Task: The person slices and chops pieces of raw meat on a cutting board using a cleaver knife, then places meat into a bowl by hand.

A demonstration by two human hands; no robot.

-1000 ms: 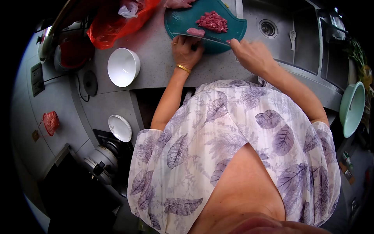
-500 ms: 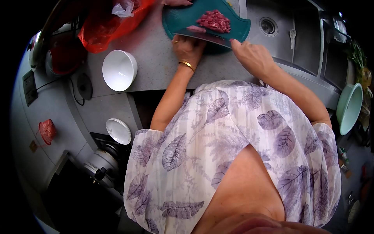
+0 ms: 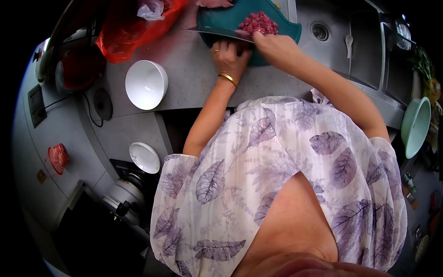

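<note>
My right hand (image 3: 278,50) is closed round the handle of a kitchen knife (image 3: 217,32), whose wide blade points left across the green cutting board (image 3: 226,16). Close on the near side of the blade, my left hand (image 3: 230,56) rests with curled fingers at the board's edge; whatever lies under its fingertips is hidden. A pile of diced raw meat (image 3: 259,23) sits beyond the knife, partly covered by the blade and my right hand. At the board's far left lies a larger piece of raw meat (image 3: 214,3).
A white bowl (image 3: 146,85) stands on the counter left of my left arm, with a red plastic bag (image 3: 134,39) behind it. The steel sink (image 3: 334,51) is on the right, beside a pale green basin (image 3: 415,127). Lower left are a white dish (image 3: 144,158) and a pot (image 3: 123,196).
The knife has swung and slid left, its tip now past the board's left edge. My right hand has moved left with it, nearer my left hand. The whole view has shifted slightly.
</note>
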